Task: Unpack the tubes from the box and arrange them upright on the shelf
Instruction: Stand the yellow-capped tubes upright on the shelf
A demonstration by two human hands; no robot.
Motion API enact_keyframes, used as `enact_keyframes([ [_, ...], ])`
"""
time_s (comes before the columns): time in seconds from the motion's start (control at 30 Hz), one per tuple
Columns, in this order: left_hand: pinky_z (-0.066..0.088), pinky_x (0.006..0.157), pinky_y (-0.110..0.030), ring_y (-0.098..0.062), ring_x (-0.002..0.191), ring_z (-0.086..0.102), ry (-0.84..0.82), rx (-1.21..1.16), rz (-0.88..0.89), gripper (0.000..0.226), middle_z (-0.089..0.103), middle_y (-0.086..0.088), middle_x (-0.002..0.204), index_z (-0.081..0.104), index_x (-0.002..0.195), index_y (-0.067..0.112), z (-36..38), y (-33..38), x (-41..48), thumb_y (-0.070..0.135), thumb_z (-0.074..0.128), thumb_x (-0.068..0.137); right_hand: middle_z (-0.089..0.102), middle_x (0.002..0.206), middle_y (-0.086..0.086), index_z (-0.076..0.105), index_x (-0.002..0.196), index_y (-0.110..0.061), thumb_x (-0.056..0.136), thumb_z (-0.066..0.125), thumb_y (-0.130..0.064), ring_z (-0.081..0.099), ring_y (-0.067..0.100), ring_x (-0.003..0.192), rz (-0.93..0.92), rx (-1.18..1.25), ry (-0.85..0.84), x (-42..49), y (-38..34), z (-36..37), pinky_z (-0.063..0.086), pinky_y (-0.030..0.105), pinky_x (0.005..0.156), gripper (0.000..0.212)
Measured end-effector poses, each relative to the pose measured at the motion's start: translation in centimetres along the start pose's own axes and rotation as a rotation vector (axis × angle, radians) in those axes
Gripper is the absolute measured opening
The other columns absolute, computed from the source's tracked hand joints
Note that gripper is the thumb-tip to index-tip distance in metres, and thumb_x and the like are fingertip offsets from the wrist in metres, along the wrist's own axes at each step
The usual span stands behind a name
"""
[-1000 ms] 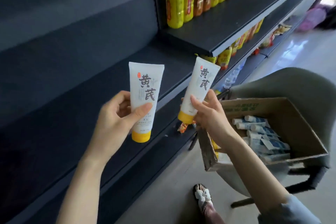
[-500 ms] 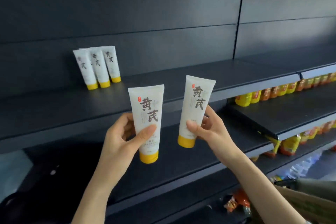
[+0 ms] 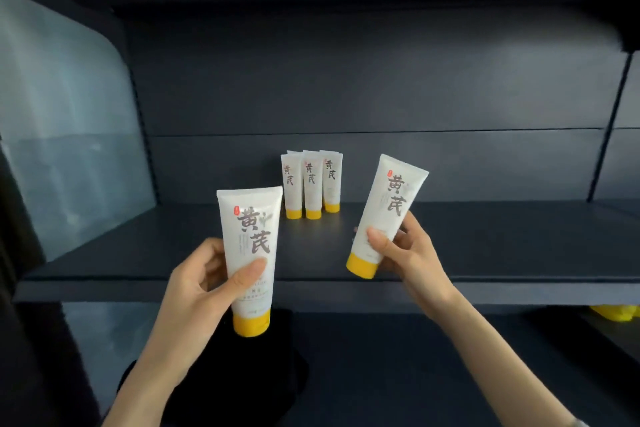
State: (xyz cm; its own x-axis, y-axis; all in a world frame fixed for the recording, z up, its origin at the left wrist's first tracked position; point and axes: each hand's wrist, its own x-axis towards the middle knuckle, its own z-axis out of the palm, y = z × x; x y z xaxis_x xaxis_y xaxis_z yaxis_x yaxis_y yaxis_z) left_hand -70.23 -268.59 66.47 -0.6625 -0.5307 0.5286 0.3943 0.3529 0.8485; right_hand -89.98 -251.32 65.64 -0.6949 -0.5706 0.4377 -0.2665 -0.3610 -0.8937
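Left grip (image 3: 204, 288): fingers and thumb curl round the lower half of the left tube (image 3: 249, 246), thumb across the printed front.
Left tube, axis: upright, yellow cap down, label toward the camera. It hangs in front of the shelf (image 3: 485, 236), its cap below the shelf's front edge.
Right grip (image 3: 405, 253): thumb and fingers pinch the right tube (image 3: 388, 208) low on its body, just above the cap.
Right tube, axis: tilted, crimped end leaning up and to the right, cap down and to the left, over the front part of the shelf.
Row (image 3: 313, 184): three tubes stand cap down at the back of the shelf, side by side and close together. They lie ahead of both grips and between them.
Deciding relation: bare shelf beside the row lies forward of either grip. The right grip appears the nearer, already over the shelf. The left must rise and go forward.
Next move, judged: right the tilted tube, then set it cap down just beside the row.
Risk, judged: a nudge could topple the row.
Box: not in view.
Left of the left grip: clear panel (image 3: 69, 114) closing the shelf end.
Below the right grip: yellow items (image 3: 616, 312) on a lower level, too little shown to identify.
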Motion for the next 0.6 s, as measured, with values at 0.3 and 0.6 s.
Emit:
enact_keyframes([
  [0.3, 0.051, 0.064, -0.01, -0.005, 0.088, 0.069, 0.096, 0.085, 0.081, 0.03, 0.073, 0.009, 0.097, 0.065, 0.093, 0.017, 1.8, -0.4, 5.8, 0.03, 0.071, 0.066, 0.07, 0.109, -0.002, 0.055, 0.12, -0.023, 0.079, 0.07, -0.028, 0.067, 0.018, 0.101, -0.08, 0.063, -0.007, 10.9, 0.5, -2.3, 0.055, 0.031, 0.075, 0.044],
  [0.6, 0.05, 0.066, -0.008, -0.002, 0.089, 0.068, 0.137, 0.143, 0.086, 0.032, 0.073, 0.014, 0.097, 0.065, 0.096, 0.023, 2.1, -2.6, 9.6, 0.034, 0.071, 0.066, 0.06, 0.124, 0.011, 0.052, 0.127, -0.015, 0.086, 0.066, -0.011, 0.062, 0.027, 0.11, 0.119, -0.058, -0.157, 21.2, 6.1, -4.4, 0.055, 0.041, 0.086, 0.043],
])
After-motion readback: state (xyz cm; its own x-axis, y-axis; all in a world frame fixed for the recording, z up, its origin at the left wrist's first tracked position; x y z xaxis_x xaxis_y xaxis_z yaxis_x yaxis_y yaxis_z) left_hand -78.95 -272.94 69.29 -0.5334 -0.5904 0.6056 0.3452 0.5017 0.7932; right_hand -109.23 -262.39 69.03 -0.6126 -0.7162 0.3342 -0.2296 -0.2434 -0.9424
